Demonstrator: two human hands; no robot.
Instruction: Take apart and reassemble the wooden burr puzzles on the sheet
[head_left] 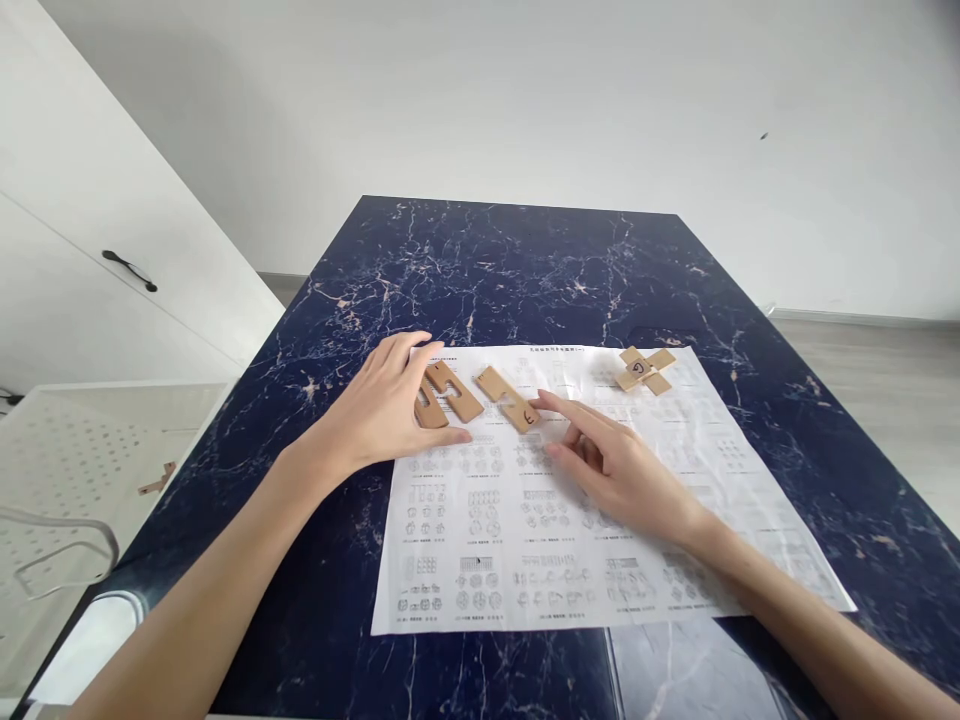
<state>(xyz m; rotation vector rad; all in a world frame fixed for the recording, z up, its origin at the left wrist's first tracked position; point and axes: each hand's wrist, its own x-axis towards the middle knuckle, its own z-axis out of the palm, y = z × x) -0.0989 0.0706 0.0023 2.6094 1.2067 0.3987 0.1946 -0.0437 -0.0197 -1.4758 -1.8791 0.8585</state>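
Observation:
My left hand point(386, 400) curves around two flat notched wooden puzzle pieces, its thumb apart from the other fingers. The outer piece point(430, 408) is partly hidden by that hand, while the other piece point(463, 400), with a small mark near its top, lies beside it. To their right is a third notched wooden piece point(517, 408) with a "3" written on its lower end. My right hand point(611, 465) has its index fingertip at that end, with the thumb held apart below. All three pieces lie on a printed paper sheet point(517, 625).
An assembled cross of wooden pieces point(646, 370) rests on the sheet's upper right. Beneath the sheet is a dark blue marbled table point(487, 265). A white cabinet point(90, 180) and a white perforated surface point(67, 450) with a small wooden piece point(157, 480) stand to the left.

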